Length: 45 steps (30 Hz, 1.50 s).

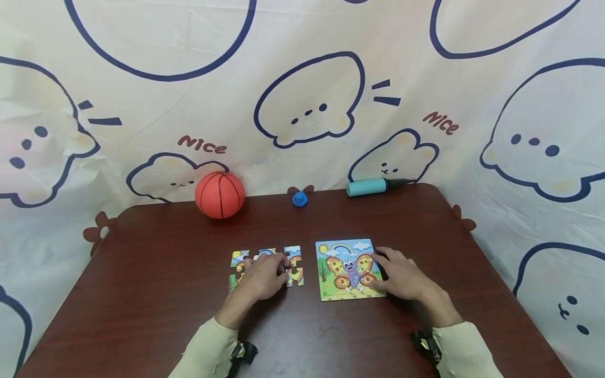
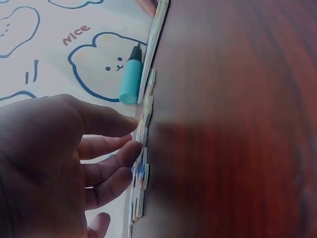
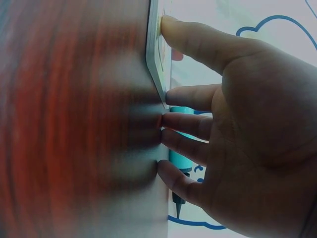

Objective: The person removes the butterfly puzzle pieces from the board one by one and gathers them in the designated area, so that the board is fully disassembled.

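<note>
L hand (image 1: 263,277), loosely bent w/ nothing visibly pinched, is over the puzzle pcs (image 1: 295,256), which lie under & either side of its fingers on the bench (image 1: 326,344). Approx. sq. butterfly board (image 1: 351,270), no clear long axis, sits betw. the hands, nearer R; R hand (image 1: 404,275) is spread, not gripping, thumb on its face, index at its near edge.

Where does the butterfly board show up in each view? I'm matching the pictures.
Head: butterfly board right of centre, below the middle, beside the right hand.
Left wrist: edge-on at top centre.
Right wrist: edge-on at top centre, near the thumb tip.
Shared landmark: turquoise tube with a black tip.
</note>
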Available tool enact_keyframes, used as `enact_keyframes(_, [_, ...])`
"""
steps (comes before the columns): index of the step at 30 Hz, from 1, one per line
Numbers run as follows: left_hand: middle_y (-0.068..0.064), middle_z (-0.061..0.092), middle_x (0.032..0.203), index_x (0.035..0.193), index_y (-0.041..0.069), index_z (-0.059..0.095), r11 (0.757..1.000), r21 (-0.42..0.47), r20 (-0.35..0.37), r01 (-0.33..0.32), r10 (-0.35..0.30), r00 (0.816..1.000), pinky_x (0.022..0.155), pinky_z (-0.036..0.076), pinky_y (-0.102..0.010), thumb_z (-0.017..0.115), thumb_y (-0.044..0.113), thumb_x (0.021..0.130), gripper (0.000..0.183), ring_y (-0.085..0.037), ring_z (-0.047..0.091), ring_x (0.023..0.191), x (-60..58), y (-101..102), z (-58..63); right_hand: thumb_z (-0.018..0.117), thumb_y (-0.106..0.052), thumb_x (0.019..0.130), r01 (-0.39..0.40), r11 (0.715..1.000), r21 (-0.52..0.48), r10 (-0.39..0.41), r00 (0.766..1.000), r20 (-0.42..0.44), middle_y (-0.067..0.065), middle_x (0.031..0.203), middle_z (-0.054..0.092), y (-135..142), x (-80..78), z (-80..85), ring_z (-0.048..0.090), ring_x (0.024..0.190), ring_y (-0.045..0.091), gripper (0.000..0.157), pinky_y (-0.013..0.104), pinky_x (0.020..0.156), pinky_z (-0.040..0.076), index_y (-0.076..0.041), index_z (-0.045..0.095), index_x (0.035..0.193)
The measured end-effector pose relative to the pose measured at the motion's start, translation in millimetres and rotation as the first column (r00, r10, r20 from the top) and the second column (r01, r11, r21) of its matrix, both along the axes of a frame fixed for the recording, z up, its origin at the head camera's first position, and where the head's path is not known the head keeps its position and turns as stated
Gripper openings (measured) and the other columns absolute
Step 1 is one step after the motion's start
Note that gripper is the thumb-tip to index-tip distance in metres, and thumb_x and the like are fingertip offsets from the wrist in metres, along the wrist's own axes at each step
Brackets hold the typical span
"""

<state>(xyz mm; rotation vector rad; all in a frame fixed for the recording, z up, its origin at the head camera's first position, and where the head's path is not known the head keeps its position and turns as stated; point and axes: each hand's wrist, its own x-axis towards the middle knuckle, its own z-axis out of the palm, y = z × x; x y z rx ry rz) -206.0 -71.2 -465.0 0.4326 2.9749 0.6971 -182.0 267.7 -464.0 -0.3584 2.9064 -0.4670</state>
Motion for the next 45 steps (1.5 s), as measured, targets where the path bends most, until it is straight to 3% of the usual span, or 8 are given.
enact_keyframes(8, [0.006, 0.055, 0.082, 0.096, 0.020, 0.063, 0.999, 0.022, -0.033, 0.035, -0.034, 0.999, 0.076, 0.031, -0.043, 0.072, 0.025, 0.083, 0.016, -0.014, 0.050, 0.085, 5.6, 10, 3.6, 0.070, -0.046, 0.084, 0.002, 1.000, 0.004, -0.002, 1.000, 0.004, 0.018, 0.149, 0.039, 0, 0.7, -0.6, 0.036, 0.135, 0.038, 0.074, 0.062, 0.099, 0.034, -0.007, 0.047, 0.142])
enact_keyframes(16, [0.003, 0.060, 0.104, 0.107, 0.020, 0.064, 0.990, 0.015, -0.032, 0.138, -0.137, 0.990, 0.085, 0.035, -0.048, 0.069, 0.030, 0.086, 0.024, -0.018, 0.054, 0.103, 14.7, 35, 6.5, 0.070, -0.046, 0.084, 0.005, 1.000, -0.004, -0.005, 1.000, 0.004, 0.018, 0.150, 0.038, -1, 2.1, -0.4, 0.035, 0.136, 0.039, 0.075, 0.063, 0.100, 0.033, -0.006, 0.045, 0.143])
enact_keyframes(24, [0.004, 0.057, 0.105, 0.110, 0.023, 0.064, 0.969, -0.048, -0.019, 0.242, -0.243, 0.970, 0.085, 0.032, -0.047, 0.064, 0.031, 0.087, 0.025, -0.016, 0.049, 0.096, 19.9, 64, 7.4, 0.069, -0.045, 0.085, -0.007, 1.000, -0.011, 0.007, 1.000, 0.010, 0.017, 0.150, 0.037, -1, 0.6, -0.9, 0.035, 0.137, 0.039, 0.074, 0.063, 0.100, 0.033, -0.011, 0.042, 0.146])
enact_keyframes(33, [0.005, 0.054, 0.104, 0.109, 0.023, 0.064, 0.964, -0.080, 0.010, 0.254, -0.254, 0.967, 0.083, 0.030, -0.042, 0.067, 0.035, 0.081, 0.031, -0.015, 0.044, 0.096, 21.2, 76, 0.6, 0.070, -0.045, 0.084, 0.011, 1.000, -0.018, -0.012, 1.000, -0.015, 0.015, 0.147, 0.041, -5, 1.7, -2.5, 0.039, 0.133, 0.036, 0.067, 0.062, 0.099, 0.035, -0.021, 0.047, 0.143])
enact_keyframes(39, [0.004, 0.054, 0.107, 0.109, 0.021, 0.065, 0.963, -0.085, 0.013, 0.255, -0.255, 0.967, 0.083, 0.030, -0.042, 0.069, 0.034, 0.081, 0.031, -0.015, 0.044, 0.097, 21.3, 77, -0.2, 0.070, -0.047, 0.084, 0.025, 1.000, -0.018, -0.025, 0.999, -0.022, 0.011, 0.141, 0.045, -10, 3.2, -1.0, 0.043, 0.127, 0.031, 0.063, 0.059, 0.099, 0.037, -0.022, 0.052, 0.139])
enact_keyframes(45, [0.004, 0.054, 0.109, 0.108, 0.021, 0.066, 0.963, -0.066, 0.037, 0.260, -0.259, 0.965, 0.084, 0.029, -0.040, 0.070, 0.034, 0.082, 0.029, -0.015, 0.043, 0.099, 20.4, 78, 0.3, 0.073, -0.044, 0.083, 0.012, 1.000, -0.016, -0.013, 0.999, -0.036, 0.003, 0.120, 0.050, -16, 3.3, 0.4, 0.046, 0.103, 0.020, 0.051, 0.042, 0.085, 0.045, -0.021, 0.062, 0.127])
